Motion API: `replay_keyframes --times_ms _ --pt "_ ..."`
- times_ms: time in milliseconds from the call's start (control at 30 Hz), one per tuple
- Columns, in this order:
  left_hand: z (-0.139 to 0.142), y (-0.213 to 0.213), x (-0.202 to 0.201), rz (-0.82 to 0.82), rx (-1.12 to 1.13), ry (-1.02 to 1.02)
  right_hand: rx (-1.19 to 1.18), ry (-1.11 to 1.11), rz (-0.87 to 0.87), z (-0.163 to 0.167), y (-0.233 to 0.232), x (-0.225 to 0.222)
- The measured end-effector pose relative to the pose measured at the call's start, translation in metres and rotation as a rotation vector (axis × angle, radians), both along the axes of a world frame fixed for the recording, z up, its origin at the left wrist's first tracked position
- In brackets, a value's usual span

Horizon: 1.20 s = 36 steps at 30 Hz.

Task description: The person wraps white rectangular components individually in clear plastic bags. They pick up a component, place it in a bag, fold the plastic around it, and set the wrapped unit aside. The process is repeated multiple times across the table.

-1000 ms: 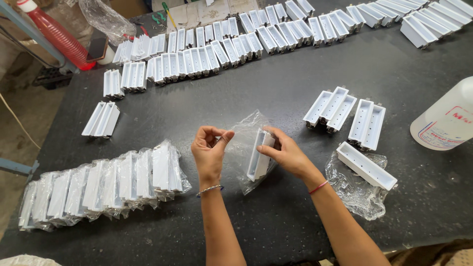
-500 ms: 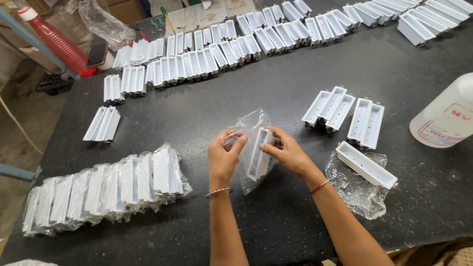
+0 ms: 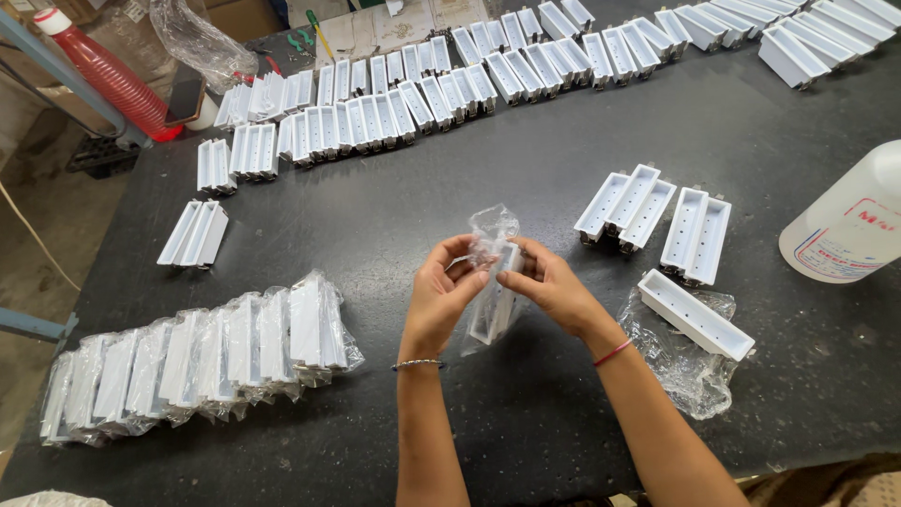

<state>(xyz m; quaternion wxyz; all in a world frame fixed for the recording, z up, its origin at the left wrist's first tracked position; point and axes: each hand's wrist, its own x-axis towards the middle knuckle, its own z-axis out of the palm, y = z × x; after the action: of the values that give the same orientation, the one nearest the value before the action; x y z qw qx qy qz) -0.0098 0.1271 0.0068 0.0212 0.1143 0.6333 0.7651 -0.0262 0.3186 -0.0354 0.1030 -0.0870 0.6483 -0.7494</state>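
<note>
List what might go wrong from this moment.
The thin clear plastic bag, pinched by the left hand and right hand, might tear on the corners of the white rectangular tray. The tray might slip out onto the black table.

Hands (image 3: 441, 300): two are seen
Bagged white housings (image 3: 197, 361): roughly ten are stacked
Red bottle (image 3: 103, 70): one
White jug (image 3: 849, 225): one
Loose bags (image 3: 680, 361): one is counted
</note>
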Motion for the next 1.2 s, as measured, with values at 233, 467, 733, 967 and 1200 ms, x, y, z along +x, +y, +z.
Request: replay_keyframes --times_ms 233,467,733,967,1200 --pt "0.001 0.018 0.0 0.107 -0.14 0.056 -0.075 0.061 0.053 0.005 0.005 0.0" --pt "-0.002 0.03 -0.005 0.269 -0.231 -0.184 -0.069 0.083 0.096 0.012 0.006 0.004" --pt "-0.013 0.039 -0.008 0.23 -0.389 -0.109 -0.104 0.084 0.129 0.008 0.013 0.004" --pt "-0.025 0.053 -0.002 0.413 -0.615 0.076 -0.156 0.07 -0.058 -0.009 0.001 -0.002" --pt "-0.011 0.038 -0.007 0.099 -0.392 -0.044 -0.162 0.124 -0.247 -0.013 0.001 -0.005"
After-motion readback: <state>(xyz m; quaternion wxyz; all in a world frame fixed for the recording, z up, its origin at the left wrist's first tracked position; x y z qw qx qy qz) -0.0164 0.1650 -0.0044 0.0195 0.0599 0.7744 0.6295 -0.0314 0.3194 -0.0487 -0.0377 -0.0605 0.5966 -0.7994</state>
